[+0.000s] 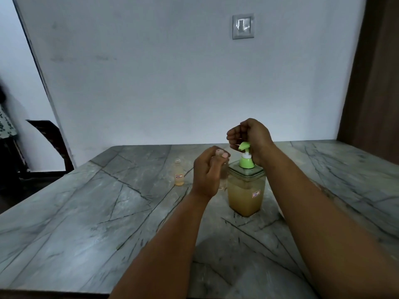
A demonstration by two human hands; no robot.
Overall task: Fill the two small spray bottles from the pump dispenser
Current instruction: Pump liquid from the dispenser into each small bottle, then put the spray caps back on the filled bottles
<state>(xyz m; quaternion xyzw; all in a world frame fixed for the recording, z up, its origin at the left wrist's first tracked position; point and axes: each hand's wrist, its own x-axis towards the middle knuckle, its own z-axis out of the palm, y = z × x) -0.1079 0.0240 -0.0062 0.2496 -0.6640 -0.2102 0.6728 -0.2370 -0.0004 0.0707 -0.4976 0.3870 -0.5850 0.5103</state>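
Observation:
A square clear pump dispenser (pixel 246 195) with yellowish liquid and a green pump head (pixel 245 147) stands on the marble table (pixel 86 212). My right hand (pixel 250 137) sits over the pump head with its fingers curled; the palm side rests on the pump top. My left hand (pixel 207 173) grips a small clear bottle (pixel 223 169), uncapped, its open mouth just left of and slightly below the green spout. A second small bottle (pixel 179 173), uncapped, with some yellowish liquid and a label, stands on the table to the left.
The grey wall with a switch plate (pixel 243 26) rises behind the table's far edge. A dark chair (pixel 49 145) stands off the table's left side. A brown door or panel (pixel 375 83) is at the right.

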